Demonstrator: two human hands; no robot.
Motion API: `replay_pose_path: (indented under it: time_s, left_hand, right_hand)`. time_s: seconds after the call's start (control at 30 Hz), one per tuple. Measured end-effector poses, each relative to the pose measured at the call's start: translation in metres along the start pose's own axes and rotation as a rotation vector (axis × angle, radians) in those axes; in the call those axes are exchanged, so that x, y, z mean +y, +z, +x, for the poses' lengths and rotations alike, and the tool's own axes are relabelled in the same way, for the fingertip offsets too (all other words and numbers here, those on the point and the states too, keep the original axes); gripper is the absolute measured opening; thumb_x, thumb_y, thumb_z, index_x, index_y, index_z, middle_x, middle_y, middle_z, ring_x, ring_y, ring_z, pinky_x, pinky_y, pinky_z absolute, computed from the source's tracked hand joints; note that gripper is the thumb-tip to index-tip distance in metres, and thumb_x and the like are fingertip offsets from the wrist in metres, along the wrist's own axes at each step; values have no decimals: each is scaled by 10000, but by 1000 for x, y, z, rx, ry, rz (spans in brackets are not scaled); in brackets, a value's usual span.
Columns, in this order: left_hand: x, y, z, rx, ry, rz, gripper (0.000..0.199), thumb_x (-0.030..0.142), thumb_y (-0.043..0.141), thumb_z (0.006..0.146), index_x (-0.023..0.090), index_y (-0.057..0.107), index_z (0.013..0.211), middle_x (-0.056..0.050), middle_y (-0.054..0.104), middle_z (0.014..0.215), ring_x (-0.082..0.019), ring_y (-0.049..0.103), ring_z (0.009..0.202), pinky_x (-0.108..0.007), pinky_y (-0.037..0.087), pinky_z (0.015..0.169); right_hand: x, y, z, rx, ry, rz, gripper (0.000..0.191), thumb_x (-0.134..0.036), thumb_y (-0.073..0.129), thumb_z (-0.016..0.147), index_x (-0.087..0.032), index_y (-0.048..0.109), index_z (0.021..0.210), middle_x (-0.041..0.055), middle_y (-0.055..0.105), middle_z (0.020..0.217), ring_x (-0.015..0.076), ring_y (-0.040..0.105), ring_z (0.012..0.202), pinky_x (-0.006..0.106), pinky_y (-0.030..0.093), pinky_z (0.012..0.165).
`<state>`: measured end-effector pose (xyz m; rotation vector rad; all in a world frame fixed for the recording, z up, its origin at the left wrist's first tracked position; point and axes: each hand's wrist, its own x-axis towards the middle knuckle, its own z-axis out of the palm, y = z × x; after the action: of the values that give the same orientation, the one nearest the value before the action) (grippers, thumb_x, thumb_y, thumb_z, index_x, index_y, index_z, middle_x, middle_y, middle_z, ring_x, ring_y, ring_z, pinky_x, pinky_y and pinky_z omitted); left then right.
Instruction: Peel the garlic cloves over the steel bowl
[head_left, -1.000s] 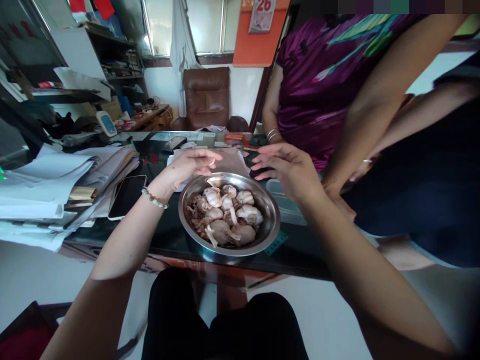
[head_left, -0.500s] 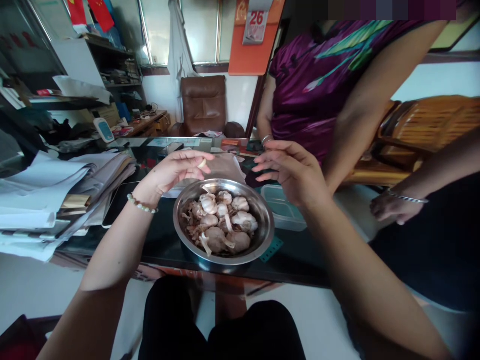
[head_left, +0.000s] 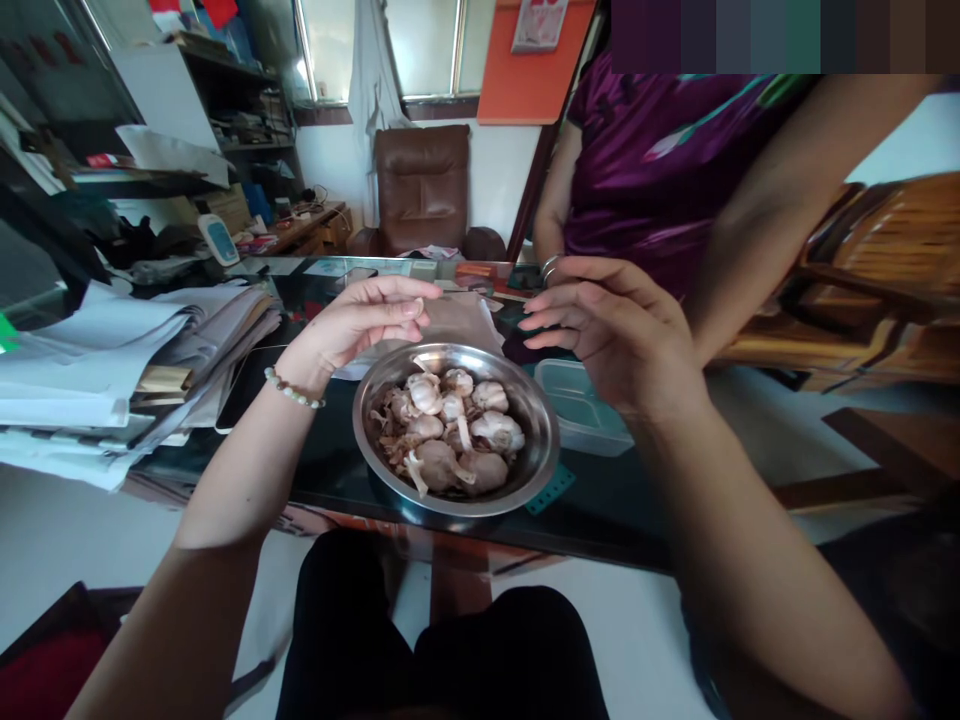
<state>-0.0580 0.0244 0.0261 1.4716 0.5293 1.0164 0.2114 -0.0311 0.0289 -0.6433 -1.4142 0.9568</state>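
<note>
The left hand [head_left: 366, 322] pinches a clove [head_left: 421, 304] near the far rim of the bowl [head_left: 537, 462]; the right hand [head_left: 630, 335] is loosely open. Likely light, firm, slippery; best held by its sides.

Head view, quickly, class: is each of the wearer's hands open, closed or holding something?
Left hand: closed in a pinch, holding a small pale piece.
Right hand: open, fingers loosely curled, nothing visible in it.
</note>
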Motion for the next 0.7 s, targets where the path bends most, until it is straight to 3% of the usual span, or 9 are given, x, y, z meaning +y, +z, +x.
replay_pose_path:
  time_s: [0.2, 0.7]
  left_hand:
    - [-4, 3, 1, -4, -31, 9, 215, 183, 823, 698, 107, 773, 894, -54, 727, 794, -103, 695, 699, -183, 586, 706]
    - [-2, 2, 1, 26, -46, 6, 268, 306, 784, 769, 126, 752, 966, -3, 669, 636, -70, 641, 563, -201, 593, 680]
  right_hand:
    - [0, 2, -1, -14, 29, 2, 190, -343, 657, 853, -285, 635, 1033, 4, 726, 883, 163, 696, 753, 297, 598, 631]
    - [3, -1, 1, -8, 19, -56, 239, -408, 662, 860, -274, 632, 1055, 32, 719, 905, 178, 695, 750, 317, 583, 632]
